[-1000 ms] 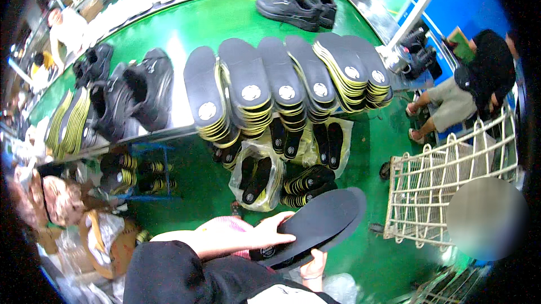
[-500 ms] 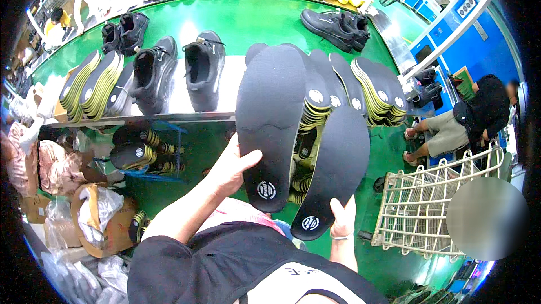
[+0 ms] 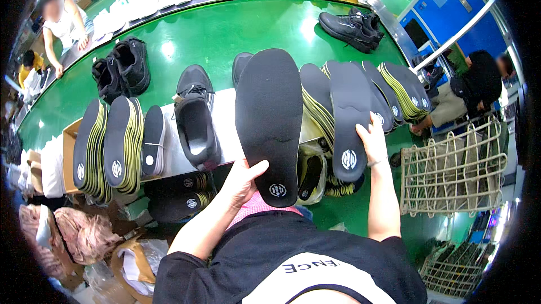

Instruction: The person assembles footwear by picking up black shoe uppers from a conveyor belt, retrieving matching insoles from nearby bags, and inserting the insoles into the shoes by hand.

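Note:
My left hand (image 3: pixel 243 183) is closed round the heel end of a black insole (image 3: pixel 267 107) with a round white mark, its thumb lying across the top. My right hand (image 3: pixel 373 139) grips the edge of a second black insole (image 3: pixel 350 101), which is tilted over the insole stacks at the right end of the shelf. Some of its fingers are hidden beneath it. Just behind it stand stacks of black insoles with yellow-green edges (image 3: pixel 403 91). To the left of my left hand, a black shoe (image 3: pixel 197 118) rests on the white shelf (image 3: pixel 224 118).
More insole stacks (image 3: pixel 121 140) stand at the shelf's left end. Black shoes (image 3: pixel 121 67) lie on the green table (image 3: pixel 225 30), with another pair (image 3: pixel 352 29) at the far right. A wire rack (image 3: pixel 453 171) stands at right. A person (image 3: pixel 66 25) works at the far left.
My right hand has moved up and away from me, carrying its insole over the right-hand stacks. My left hand still holds the other insole. The whole view has shifted.

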`<state>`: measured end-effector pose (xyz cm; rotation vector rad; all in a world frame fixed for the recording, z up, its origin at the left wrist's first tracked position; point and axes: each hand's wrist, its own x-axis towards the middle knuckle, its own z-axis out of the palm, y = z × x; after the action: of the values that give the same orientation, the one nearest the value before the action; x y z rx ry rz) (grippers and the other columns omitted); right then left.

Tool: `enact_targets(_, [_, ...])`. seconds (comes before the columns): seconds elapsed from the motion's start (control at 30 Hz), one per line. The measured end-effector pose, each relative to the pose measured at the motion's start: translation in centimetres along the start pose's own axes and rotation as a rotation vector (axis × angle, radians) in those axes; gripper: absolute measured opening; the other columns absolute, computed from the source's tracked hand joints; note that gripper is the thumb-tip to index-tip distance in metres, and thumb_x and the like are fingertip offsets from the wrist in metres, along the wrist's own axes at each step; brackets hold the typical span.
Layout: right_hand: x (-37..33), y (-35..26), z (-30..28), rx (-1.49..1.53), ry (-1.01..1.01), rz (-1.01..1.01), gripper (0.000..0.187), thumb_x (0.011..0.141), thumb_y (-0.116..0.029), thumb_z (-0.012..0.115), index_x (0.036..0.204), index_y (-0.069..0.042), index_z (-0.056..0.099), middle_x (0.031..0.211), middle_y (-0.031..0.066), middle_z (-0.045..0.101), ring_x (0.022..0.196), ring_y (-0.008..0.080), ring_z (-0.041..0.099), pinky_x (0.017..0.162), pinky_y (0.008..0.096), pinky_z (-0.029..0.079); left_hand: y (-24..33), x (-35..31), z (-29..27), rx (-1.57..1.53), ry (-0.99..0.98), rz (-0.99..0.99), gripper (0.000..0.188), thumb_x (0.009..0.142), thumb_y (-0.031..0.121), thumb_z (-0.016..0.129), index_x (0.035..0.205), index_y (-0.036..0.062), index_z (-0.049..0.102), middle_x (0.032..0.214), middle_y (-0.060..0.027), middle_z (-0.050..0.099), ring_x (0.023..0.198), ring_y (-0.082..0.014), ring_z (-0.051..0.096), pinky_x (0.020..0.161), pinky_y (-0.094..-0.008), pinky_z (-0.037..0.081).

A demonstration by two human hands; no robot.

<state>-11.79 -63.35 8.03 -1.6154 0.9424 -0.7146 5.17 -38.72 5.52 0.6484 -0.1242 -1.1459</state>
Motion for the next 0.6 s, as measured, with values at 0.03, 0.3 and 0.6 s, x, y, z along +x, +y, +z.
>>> enact_targets(0.03, [0.7,-0.1,0.6,-0.398,0.063,0.040,0.046,0.076,-0.007,0.055,0.117,0.002,0.038,0.106,0.0109,0.051,0.094,0.0190,0.049,0.083,0.0304,0.039,0.5,0.0,-0.5,-0.021,0.012,-0.015,0.060,0.070,0.002,0.062,0.123,0.0061,0.034,0.116,-0.0080,0.047,0.108,-0.0192,0.044,0.093,-0.0333,0.034])
enact_targets(0.3, [-4.8,-6.7,9.4,-0.017,-0.189,-0.063,0.039,0.070,-0.015,0.066,0.100,-0.001,0.045,0.106,0.0110,0.047,0.089,0.0178,0.048,0.079,0.0315,0.040,2.7,-0.2,-2.4,0.127,-0.013,0.061,0.057,0.074,0.002,0.057,0.125,0.0032,0.031,0.120,-0.0081,0.042,0.111,-0.0181,0.040,0.096,-0.0310,0.030])
enact_targets(0.6, [-4.9,-4.2,17.1,0.213,-0.451,0.120,0.061,0.057,-0.028,0.076,0.095,-0.006,0.034,0.113,0.0168,0.034,0.111,0.0229,0.031,0.095,0.0328,0.023,3.8,-0.7,-1.4,1.105,-0.253,0.344,0.051,0.071,0.015,0.063,0.116,0.0013,0.043,0.105,-0.0180,0.048,0.091,-0.0267,0.051,0.076,-0.0343,0.042])
